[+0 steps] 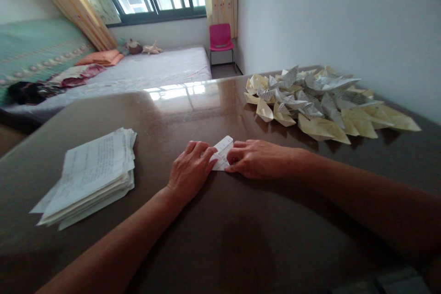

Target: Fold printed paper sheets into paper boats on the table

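Between my hands, on the brown tabletop, lies a small folded piece of printed white paper (222, 150). My left hand (191, 165) is closed on the paper's left edge, fingers bent and thumb at its lower corner. At the right edge, my right hand (253, 158) has its fingers curled in and its thumb low against the paper. Parts of the paper are hidden under the fingers of both hands.
A stack of printed sheets (89, 170) lies at the left. Many folded paper boats (310, 101), white and yellowish, crowd the table's back right by the wall. Past the glossy table (193, 115) are a bed (165, 64) and a pink chair (221, 37).
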Available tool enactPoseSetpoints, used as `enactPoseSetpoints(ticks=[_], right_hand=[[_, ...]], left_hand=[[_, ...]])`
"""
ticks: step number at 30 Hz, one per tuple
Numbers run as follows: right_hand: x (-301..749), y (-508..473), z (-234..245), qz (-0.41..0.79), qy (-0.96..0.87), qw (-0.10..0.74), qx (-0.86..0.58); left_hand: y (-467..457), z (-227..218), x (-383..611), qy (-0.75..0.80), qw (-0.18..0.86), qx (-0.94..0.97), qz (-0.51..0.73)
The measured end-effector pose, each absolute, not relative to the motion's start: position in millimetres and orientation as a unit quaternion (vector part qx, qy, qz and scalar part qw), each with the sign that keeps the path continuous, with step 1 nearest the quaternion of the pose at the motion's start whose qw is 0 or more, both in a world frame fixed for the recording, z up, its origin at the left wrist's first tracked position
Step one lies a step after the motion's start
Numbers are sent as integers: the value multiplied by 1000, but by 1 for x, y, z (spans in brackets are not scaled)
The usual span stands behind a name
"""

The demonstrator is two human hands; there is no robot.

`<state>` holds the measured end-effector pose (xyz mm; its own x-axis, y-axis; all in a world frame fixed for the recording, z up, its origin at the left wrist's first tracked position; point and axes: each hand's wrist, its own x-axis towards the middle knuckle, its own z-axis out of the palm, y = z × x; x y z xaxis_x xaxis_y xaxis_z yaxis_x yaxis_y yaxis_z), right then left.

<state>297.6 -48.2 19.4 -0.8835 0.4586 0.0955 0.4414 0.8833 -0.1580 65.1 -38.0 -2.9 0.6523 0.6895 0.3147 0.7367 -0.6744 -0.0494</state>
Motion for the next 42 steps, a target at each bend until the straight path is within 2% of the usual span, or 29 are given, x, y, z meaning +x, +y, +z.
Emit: enactPoseSetpoints(ticks=[3,6,14,23,28,32,34,42], right_hand=[[295,-54,22,33,-967,43,-249],[294,-59,24,16,-965,28,-259],[286,-77,30,-1,-951,-10,-308],[273,-96,30,-37,-939,-26,-340],[280,-76,22,16,-937,30,-347],[293,-44,5,18,-857,124,-500],[296,-33,-5,18,-832,157,-531],[291,-17,-21,120,-817,224,-517]], left_hand=[[-46,1,61,-288,164,-934,-131],[-57,6,59,-233,166,-956,-61],[-75,26,61,-293,155,-939,89],[-68,30,54,-352,115,-925,86],[-62,29,48,-347,80,-933,55],[-57,23,47,-356,62,-932,13],[-56,21,48,-375,62,-925,-1],[-53,16,49,-416,37,-908,-41]])
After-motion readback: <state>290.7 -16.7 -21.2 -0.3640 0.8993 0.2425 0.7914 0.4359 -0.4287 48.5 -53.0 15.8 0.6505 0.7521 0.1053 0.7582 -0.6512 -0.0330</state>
